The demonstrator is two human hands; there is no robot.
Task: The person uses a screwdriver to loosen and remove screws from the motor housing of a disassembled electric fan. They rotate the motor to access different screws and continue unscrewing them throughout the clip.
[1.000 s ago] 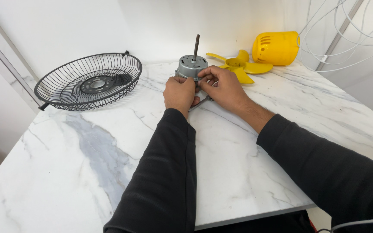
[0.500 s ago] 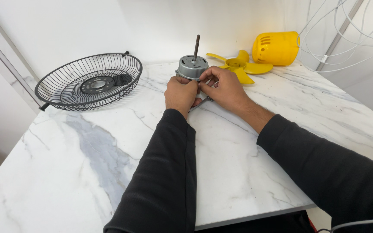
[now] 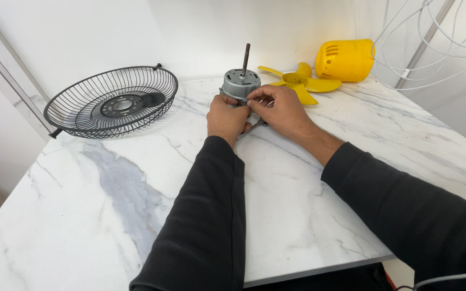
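A broad desk (image 3: 136, 215) of white marble, smooth and veined in grey, is seen filling most of the view. At its far left a round wire fan guard (image 3: 111, 102) is laid dish-wise, dark and ribbed, with a flat perforated hub at the centre; nothing is held in it. At the far right a yellow plastic motor housing (image 3: 345, 59), rounded and slotted, is laid on its side, and just beside it a yellow fan blade (image 3: 297, 82) with curved lobes is spread flat. Thin white cables (image 3: 438, 48) are looped in the upper right corner.

Between guard and blade, near the far edge of the desk, the fan motor (image 3: 240, 84) is stood upright — a squat grey metal cylinder with a dark shaft pointing up from its top. Its lower body is hidden by both hands. The left hand (image 3: 226, 118), in a black sleeve, is closed around the motor's near left side; the right hand (image 3: 280, 110) is set against its right side, with fingers (image 3: 257, 97) curled and pinched on the casing's rim. A thin metal piece is glimpsed beneath the hands — what it is cannot be told.
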